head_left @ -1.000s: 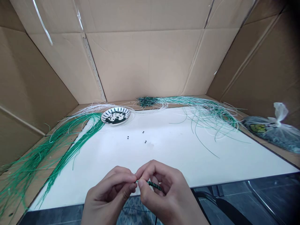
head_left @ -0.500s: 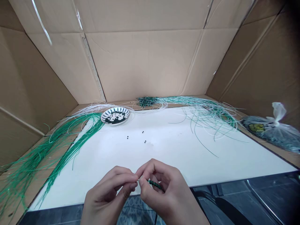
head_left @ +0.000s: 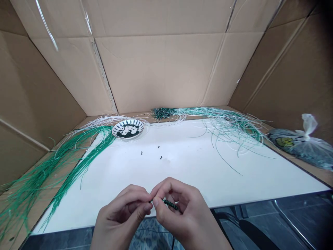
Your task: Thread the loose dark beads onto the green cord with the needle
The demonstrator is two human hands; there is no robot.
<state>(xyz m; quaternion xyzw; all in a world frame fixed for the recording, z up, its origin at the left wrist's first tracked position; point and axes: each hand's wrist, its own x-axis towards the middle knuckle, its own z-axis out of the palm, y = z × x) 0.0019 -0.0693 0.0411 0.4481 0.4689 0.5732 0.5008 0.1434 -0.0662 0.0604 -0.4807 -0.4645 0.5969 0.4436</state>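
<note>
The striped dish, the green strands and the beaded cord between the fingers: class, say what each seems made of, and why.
The dish looks like glazed ceramic: glossy white, black stripes. The green strands look like plastic cord: shiny, stiff curves. The beaded cord has dark beads, perhaps glass or plastic; too small to tell.

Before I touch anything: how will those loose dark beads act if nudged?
The loose dark beads look round, so they would probably roll easily on the smooth white board. They look tiny, so they're likely light and fiddly to pinch.
</note>
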